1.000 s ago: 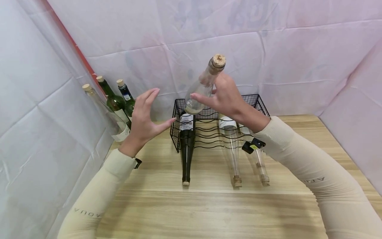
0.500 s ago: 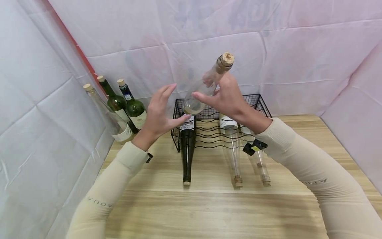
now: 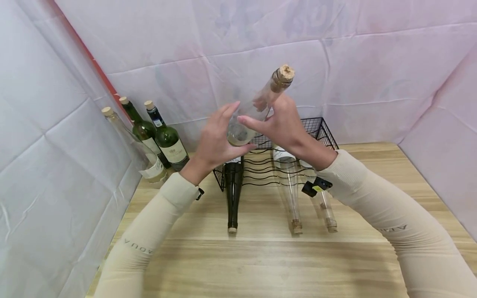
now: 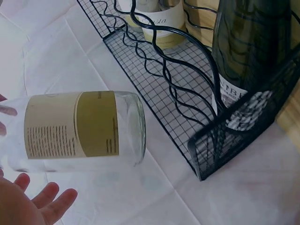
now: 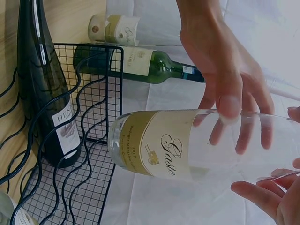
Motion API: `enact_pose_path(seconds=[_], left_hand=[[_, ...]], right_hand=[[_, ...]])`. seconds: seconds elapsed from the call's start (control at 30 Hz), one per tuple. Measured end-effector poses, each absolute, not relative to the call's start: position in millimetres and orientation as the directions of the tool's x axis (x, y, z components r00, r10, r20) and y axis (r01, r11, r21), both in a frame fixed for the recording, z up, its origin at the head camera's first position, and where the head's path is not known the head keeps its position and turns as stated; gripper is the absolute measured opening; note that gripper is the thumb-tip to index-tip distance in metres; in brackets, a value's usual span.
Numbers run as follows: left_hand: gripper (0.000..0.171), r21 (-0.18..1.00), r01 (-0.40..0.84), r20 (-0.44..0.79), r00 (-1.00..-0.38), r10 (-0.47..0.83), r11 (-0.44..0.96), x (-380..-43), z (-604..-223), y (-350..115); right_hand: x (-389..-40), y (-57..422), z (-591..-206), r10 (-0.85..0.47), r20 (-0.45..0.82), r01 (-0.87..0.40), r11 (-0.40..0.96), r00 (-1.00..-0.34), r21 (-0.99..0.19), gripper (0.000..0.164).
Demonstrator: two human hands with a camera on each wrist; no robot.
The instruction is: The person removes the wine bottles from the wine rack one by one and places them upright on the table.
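My right hand [image 3: 285,124] grips a clear glass wine bottle [image 5: 164,145] by its upper part, thumb in front. The bottle is tilted over the rack, its corked neck [image 3: 273,89] up and to the right, its cream and gold label facing the right wrist camera. My left hand [image 3: 214,140] is spread around the bottle's lower body, thumb on one side and fingers on the other. In the left wrist view its fingers [image 4: 54,206] stand a little apart from the glass. The black wire wine rack [image 3: 312,123] lies beneath, with a dark bottle [image 3: 233,186] in its left slot.
Two more clear bottles lie in the rack, a nearer one [image 3: 292,186] and another [image 3: 327,211] at its right, corks toward me. At the left wall stand a clear bottle [image 3: 152,167] and two green bottles, one with a cream label [image 3: 174,153]. White cloth walls [image 3: 372,74] enclose the table.
My left hand has moved right, from beside the green bottles to around the held bottle's base. The held bottle has shifted slightly right at its neck and tilted more.
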State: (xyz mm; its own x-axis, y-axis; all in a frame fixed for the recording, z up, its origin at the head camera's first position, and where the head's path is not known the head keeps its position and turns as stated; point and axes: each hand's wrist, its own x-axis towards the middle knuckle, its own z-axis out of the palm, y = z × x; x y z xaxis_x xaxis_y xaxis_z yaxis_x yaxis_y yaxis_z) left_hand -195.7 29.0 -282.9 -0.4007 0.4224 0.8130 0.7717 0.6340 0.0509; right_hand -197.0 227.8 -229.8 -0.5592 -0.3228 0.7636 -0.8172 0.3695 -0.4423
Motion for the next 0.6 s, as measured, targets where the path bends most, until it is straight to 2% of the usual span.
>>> enact_pose_path(seconds=[0.3,0.6], left_hand=[[0.103,0.082,0.780,0.805,-0.419,0.420,0.620,-198,-285,39],[0.103,0.095,0.718,0.804,-0.464,0.371,0.690,-197,-287,50]], right_hand=[[-195,228,-231,-0.290,0.784,-0.819,0.375,-0.548,-0.434,0.052],[-195,231,-236,-0.259,0.773,-0.793,0.397,-0.580,-0.462,0.051]])
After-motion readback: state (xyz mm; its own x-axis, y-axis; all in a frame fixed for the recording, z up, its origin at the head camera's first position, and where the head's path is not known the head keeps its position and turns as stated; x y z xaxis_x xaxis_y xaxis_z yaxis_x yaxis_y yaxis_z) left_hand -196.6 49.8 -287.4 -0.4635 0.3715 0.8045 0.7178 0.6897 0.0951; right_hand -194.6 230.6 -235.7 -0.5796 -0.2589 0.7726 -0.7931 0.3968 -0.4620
